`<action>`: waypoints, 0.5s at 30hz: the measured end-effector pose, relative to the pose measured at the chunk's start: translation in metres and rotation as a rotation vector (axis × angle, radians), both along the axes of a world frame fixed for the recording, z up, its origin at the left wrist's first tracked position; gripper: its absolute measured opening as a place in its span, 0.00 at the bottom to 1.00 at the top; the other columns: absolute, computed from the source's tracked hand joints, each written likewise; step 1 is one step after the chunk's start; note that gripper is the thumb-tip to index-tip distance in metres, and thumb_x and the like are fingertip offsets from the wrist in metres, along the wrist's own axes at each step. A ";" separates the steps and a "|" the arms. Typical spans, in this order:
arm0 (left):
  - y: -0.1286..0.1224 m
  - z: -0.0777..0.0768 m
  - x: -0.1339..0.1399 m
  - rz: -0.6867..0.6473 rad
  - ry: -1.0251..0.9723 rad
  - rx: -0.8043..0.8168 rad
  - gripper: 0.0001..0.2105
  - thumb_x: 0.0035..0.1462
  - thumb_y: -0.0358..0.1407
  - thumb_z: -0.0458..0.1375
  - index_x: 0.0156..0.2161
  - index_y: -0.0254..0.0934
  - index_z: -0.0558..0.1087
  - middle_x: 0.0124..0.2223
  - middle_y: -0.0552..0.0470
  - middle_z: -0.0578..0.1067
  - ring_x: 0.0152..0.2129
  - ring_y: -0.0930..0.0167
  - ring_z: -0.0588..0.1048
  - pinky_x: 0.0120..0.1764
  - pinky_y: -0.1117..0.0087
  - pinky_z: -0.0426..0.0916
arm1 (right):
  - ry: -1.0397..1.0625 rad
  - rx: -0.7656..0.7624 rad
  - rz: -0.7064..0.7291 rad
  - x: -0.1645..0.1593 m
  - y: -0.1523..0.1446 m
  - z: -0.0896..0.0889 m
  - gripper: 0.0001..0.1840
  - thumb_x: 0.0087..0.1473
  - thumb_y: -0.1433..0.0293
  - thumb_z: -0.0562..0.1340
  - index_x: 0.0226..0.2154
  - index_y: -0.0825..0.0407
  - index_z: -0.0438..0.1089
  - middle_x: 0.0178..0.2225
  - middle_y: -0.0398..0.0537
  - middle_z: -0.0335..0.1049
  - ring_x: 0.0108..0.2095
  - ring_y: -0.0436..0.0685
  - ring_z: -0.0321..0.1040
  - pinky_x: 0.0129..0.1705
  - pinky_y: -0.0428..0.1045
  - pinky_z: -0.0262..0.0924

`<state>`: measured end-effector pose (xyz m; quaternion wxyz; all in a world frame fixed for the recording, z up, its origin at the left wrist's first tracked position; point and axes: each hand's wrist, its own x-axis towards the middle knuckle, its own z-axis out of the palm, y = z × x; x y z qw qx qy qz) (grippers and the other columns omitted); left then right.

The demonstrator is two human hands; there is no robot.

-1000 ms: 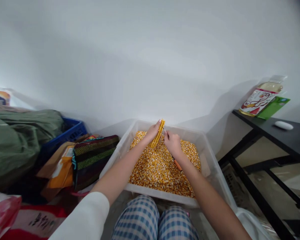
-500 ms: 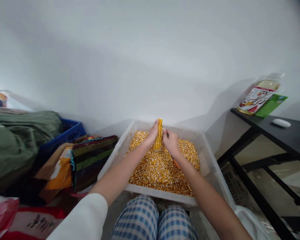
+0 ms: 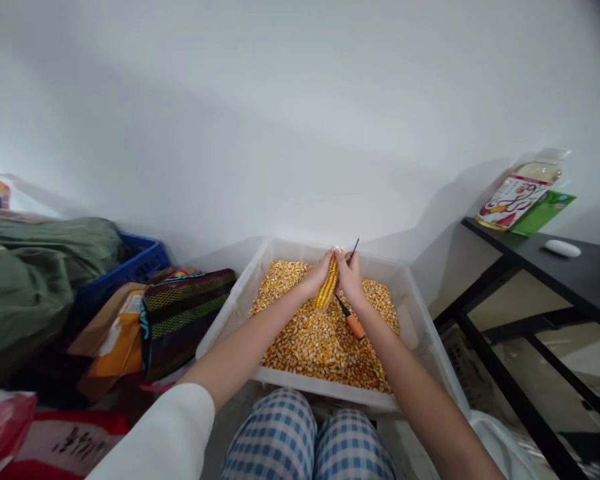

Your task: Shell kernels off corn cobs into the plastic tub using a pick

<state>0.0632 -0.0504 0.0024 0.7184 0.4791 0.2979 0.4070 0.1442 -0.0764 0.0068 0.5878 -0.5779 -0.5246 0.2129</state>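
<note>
A yellow ear of corn (image 3: 327, 291) is gripped by my left hand (image 3: 319, 273), its lower end tilted down toward the kernels. My right hand (image 3: 350, 280) is closed around a thin dark rod-like tool (image 3: 355, 248) whose shaft sticks up past the fingers; its handle is hidden. The right thumb and fingers also press against the cob's upper end, close to the left fingertips. Beneath both hands, loose corn kernels (image 3: 305, 343) fill much of a translucent plastic bin (image 3: 325, 390). On the kernels, by my right wrist, lies a tool with an orange handle (image 3: 355, 326) and dark shaft.
A white wall (image 3: 300, 120) rises behind the bin. To the right stands a black table (image 3: 587, 267) with a bottle (image 3: 520, 193), a green packet (image 3: 545, 212) and a white oval object (image 3: 563, 248). Leftward are a blue crate (image 3: 143, 257), a mesh-patterned bag (image 3: 187, 320) and green cloth (image 3: 45, 267).
The cob has tipped from nearly upright to a slant, its top leaning right. My right hand has moved up and right to the cob's top, the tool's shaft now pointing upward. The orange handle is more exposed.
</note>
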 end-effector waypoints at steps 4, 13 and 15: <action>-0.006 -0.007 0.007 0.010 -0.095 -0.016 0.28 0.54 0.56 0.46 0.45 0.34 0.72 0.24 0.50 0.74 0.12 0.74 0.67 0.18 0.73 0.63 | -0.033 0.033 -0.001 0.003 0.002 -0.006 0.18 0.55 0.51 0.49 0.31 0.49 0.54 0.27 0.42 0.63 0.31 0.53 0.63 0.35 0.47 0.57; -0.005 -0.016 0.008 0.037 -0.127 -0.107 0.28 0.53 0.57 0.47 0.42 0.35 0.73 0.22 0.52 0.72 0.13 0.73 0.68 0.21 0.71 0.66 | -0.147 0.006 -0.023 0.004 0.002 -0.011 0.15 0.59 0.55 0.44 0.31 0.48 0.54 0.26 0.43 0.62 0.31 0.56 0.63 0.34 0.48 0.56; -0.005 -0.016 0.008 0.037 -0.114 -0.127 0.27 0.52 0.57 0.47 0.40 0.35 0.73 0.20 0.53 0.71 0.12 0.73 0.67 0.20 0.72 0.65 | -0.158 0.000 -0.025 0.004 0.002 -0.012 0.15 0.59 0.56 0.44 0.31 0.49 0.54 0.26 0.44 0.62 0.30 0.56 0.63 0.33 0.48 0.55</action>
